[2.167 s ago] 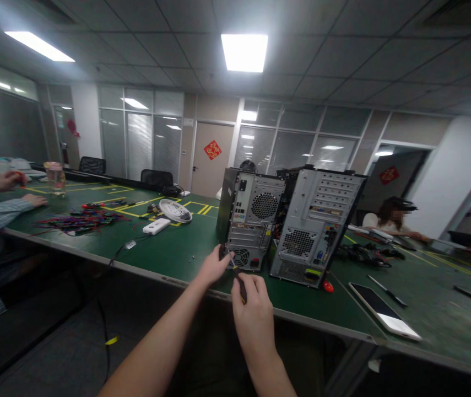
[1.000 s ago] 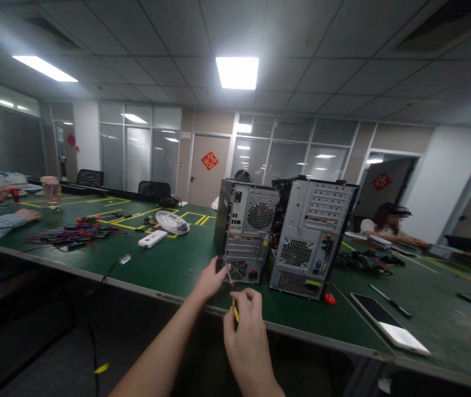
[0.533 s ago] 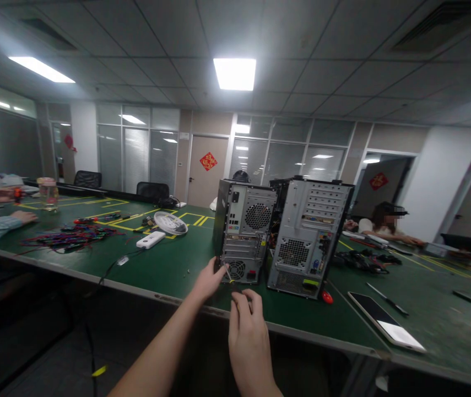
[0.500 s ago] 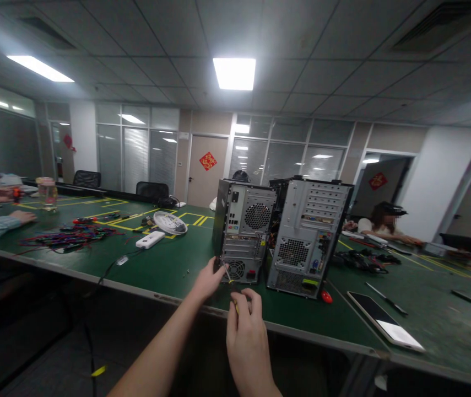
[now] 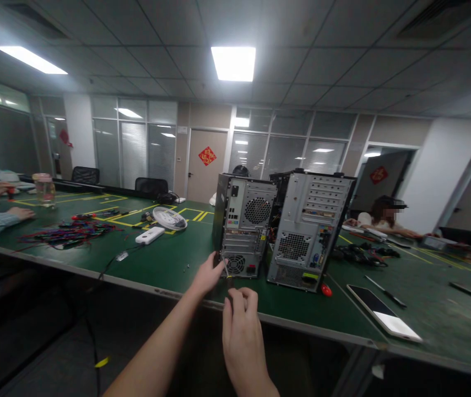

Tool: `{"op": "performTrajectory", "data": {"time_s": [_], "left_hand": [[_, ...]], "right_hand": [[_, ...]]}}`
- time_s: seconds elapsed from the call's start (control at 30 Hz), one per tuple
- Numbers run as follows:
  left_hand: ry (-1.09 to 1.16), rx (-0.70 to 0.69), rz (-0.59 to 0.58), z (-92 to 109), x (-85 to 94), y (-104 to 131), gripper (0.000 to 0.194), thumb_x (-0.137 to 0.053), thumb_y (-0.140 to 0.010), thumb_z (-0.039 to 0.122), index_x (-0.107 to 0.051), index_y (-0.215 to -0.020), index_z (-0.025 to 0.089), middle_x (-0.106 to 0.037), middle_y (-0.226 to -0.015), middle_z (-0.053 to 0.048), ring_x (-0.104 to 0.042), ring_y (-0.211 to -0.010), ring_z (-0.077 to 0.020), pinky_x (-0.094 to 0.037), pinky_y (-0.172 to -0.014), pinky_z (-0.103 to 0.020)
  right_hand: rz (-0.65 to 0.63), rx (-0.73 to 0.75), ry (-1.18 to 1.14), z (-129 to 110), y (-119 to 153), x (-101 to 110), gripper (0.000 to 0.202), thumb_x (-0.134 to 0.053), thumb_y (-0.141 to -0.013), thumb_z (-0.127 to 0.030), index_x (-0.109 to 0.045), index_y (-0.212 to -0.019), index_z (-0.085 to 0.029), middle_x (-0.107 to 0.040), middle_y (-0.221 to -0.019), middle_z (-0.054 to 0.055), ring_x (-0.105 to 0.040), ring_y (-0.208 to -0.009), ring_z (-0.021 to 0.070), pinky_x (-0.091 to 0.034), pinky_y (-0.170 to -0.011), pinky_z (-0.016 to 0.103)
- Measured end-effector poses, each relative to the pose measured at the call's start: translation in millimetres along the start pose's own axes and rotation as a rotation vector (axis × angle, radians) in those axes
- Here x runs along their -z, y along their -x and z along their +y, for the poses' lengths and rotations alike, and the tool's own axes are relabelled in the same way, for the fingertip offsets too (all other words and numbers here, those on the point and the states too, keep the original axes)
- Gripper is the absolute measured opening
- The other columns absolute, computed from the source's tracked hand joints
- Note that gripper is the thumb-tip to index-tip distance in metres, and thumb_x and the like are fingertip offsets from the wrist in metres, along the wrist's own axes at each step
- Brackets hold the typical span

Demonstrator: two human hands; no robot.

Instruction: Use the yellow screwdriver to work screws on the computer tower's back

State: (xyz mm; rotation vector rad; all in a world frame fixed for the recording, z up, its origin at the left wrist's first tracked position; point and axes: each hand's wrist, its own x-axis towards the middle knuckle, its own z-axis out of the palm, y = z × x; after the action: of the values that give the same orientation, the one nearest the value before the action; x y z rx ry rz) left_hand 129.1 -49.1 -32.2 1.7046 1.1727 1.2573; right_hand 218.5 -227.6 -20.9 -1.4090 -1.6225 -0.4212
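A screwdriver [image 5: 229, 282] with a dark handle and a thin metal shaft is in my right hand [image 5: 241, 320], whose fingers are wrapped round the handle. Its shaft points up at the lower rear of a black and grey computer tower [image 5: 241, 242], left of the fan grille. My left hand [image 5: 208, 275] grips the tower's lower left edge, its thumb close to the screwdriver's tip. The exact point where the tip touches is too small to make out. A second computer tower [image 5: 279, 264] stands just right of the first, its rear also facing me.
Loose coloured cables [image 5: 68, 234], a white power strip [image 5: 150, 235] and a white round basket [image 5: 169, 218] lie left on the green table [image 5: 156, 264]. To the right are a phone [image 5: 384, 314], another screwdriver [image 5: 385, 291] and black cables [image 5: 361, 255]. People sit at both sides.
The view has shifted slightly. My right hand and the screwdriver have moved a little up and left; my left hand stays at the tower's lower left edge.
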Motion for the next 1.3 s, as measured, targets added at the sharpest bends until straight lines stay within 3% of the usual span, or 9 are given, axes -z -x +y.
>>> {"op": "performTrajectory", "data": {"time_s": [0.17, 0.43, 0.67, 0.83, 1.1, 1.3], "left_hand": [[0.008, 0.001, 0.009, -4.8, -1.2, -1.9, 0.068, -0.060, -0.086, 0.058, -0.054, -0.139, 0.017, -0.062, -0.139, -0.014, -0.056, -0.132, -0.0296, -0.039, -0.111, -0.038], [-0.005, 0.003, 0.000, -4.9, -1.6, -1.5, 0.069, -0.061, -0.085, 0.057, -0.052, -0.141, 0.017, -0.062, -0.139, -0.015, -0.056, -0.131, -0.0297, -0.040, -0.110, -0.038], [-0.046, 0.010, -0.016, 5.3, 1.0, 2.6, 0.070, -0.059, -0.087, 0.053, -0.049, -0.143, 0.013, -0.059, -0.142, -0.018, -0.054, -0.133, -0.0309, -0.038, -0.112, -0.040], [-0.039, 0.031, -0.020, 8.5, 1.1, 3.9, 0.069, -0.060, -0.086, 0.051, -0.049, -0.143, 0.013, -0.058, -0.143, -0.018, -0.054, -0.134, -0.0303, -0.038, -0.113, -0.039], [-0.005, 0.014, 0.015, -0.1, 0.9, 1.1, 0.067, -0.064, -0.084, 0.054, -0.055, -0.139, 0.018, -0.062, -0.138, -0.014, -0.057, -0.131, -0.0291, -0.041, -0.110, -0.038], [-0.014, -0.015, 0.005, 1.1, 1.5, 1.5, 0.066, -0.062, -0.086, 0.053, -0.054, -0.140, 0.017, -0.062, -0.139, -0.014, -0.057, -0.131, -0.0284, -0.040, -0.111, -0.037]], "right_hand": [[-0.005, -0.015, -0.058, -3.3, 0.3, 2.8, 0.025, -0.041, -0.098, -0.019, -0.054, -0.120, -0.019, -0.052, -0.118, 0.015, -0.067, -0.093, 0.0248, -0.060, -0.073, 0.038], [-0.002, -0.016, -0.001, -1.2, 2.1, -2.3, 0.025, -0.036, -0.103, -0.025, -0.052, -0.121, -0.018, -0.054, -0.109, 0.012, -0.068, -0.079, 0.0220, -0.059, -0.064, 0.036], [0.054, 0.028, -0.012, -0.3, 2.8, -3.0, 0.026, -0.036, -0.104, -0.026, -0.057, -0.117, -0.019, -0.054, -0.113, 0.013, -0.069, -0.086, 0.0228, -0.060, -0.068, 0.036], [0.054, 0.004, 0.003, 2.4, 0.6, -2.3, 0.027, -0.036, -0.105, -0.032, -0.059, -0.113, -0.020, -0.053, -0.104, 0.010, -0.067, -0.074, 0.0212, -0.058, -0.060, 0.035], [0.003, -0.006, -0.062, 2.0, 3.5, 1.3, 0.026, -0.037, -0.101, -0.024, -0.053, -0.121, -0.019, -0.052, -0.117, 0.014, -0.067, -0.095, 0.0255, -0.060, -0.076, 0.040], [0.022, 0.040, -0.032, 12.9, 3.8, 5.7, 0.025, -0.039, -0.104, -0.029, -0.059, -0.115, -0.019, -0.060, -0.109, 0.013, -0.069, -0.083, 0.0218, -0.060, -0.068, 0.035]]}}
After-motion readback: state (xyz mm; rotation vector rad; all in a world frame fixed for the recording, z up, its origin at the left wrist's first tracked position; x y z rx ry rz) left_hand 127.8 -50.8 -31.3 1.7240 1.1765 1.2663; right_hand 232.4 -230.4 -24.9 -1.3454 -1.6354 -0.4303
